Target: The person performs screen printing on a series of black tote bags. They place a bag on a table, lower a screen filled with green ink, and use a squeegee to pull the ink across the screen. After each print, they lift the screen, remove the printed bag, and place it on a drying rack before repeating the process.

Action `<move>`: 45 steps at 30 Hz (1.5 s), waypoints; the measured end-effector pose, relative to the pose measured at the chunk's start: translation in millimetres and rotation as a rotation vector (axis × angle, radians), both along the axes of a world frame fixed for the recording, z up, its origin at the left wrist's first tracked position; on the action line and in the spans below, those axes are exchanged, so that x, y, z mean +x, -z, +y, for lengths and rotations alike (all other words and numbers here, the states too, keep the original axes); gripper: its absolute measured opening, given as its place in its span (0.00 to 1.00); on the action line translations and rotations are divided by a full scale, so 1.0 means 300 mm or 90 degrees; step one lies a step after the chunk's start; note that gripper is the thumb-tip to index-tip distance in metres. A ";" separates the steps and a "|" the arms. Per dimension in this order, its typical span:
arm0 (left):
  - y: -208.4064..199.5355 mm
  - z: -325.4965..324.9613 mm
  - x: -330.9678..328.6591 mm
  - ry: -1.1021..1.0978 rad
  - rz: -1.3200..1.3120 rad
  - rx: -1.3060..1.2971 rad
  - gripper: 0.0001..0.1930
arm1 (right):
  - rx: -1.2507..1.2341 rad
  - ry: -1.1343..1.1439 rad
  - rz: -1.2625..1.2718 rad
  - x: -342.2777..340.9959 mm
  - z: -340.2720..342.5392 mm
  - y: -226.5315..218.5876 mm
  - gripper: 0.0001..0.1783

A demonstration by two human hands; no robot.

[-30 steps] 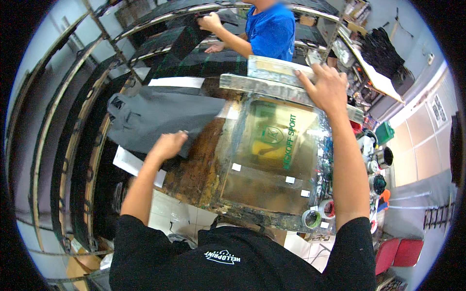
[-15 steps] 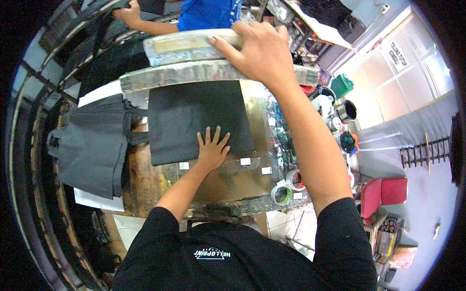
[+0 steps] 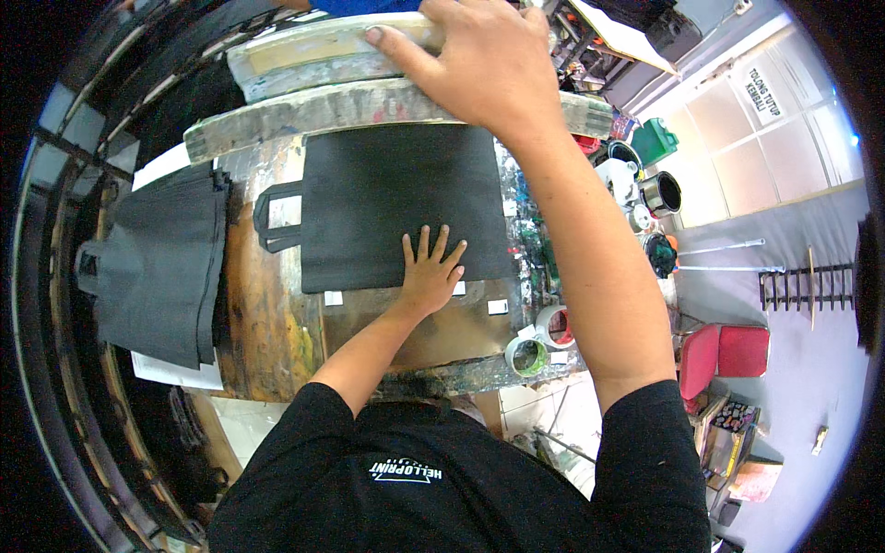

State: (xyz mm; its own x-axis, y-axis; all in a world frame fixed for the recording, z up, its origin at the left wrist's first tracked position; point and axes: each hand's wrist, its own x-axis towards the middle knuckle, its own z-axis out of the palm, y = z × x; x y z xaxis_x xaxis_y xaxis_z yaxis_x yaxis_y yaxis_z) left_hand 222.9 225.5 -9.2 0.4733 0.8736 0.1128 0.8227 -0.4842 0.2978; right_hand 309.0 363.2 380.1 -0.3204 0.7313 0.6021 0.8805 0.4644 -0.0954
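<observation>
My left hand (image 3: 431,276) lies flat with fingers spread on the lower right part of a black fabric tote bag (image 3: 369,203). The bag is laid out on the stained work table (image 3: 267,304), its loop handle pointing left. Above the bag's far edge, my right hand (image 3: 498,74) is closed over the top of a raised, paint-smeared frame (image 3: 295,115). The thumb shows on the near side, while most of the fingers' grip is out of sight. A pile of black tote bags (image 3: 157,267) lies on white sheets at the left.
Tape rolls (image 3: 528,357) stand at the table's near right corner, and small white tabs (image 3: 498,307) are stuck on the board. Paint tins (image 3: 660,193) and a green container (image 3: 654,141) crowd the right side. Dark racks (image 3: 64,276) run along the left. A red chair (image 3: 724,355) is farther right.
My left hand and the bag beneath it have shifted right, and the bag's handle now lies apart from the pile. The other person's blue shirt has mostly left the view at the top.
</observation>
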 end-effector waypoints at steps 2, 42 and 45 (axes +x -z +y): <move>-0.002 -0.014 -0.005 0.004 -0.027 0.005 0.29 | -0.024 0.008 -0.009 -0.006 0.002 -0.004 0.34; -0.301 -0.334 -0.631 -0.568 -1.092 -0.617 0.59 | -0.382 -0.008 -0.187 0.048 -0.471 0.768 0.37; -0.291 -0.334 -0.640 -0.563 -1.104 -0.642 0.58 | -0.319 0.013 -0.164 0.019 -0.480 0.802 0.34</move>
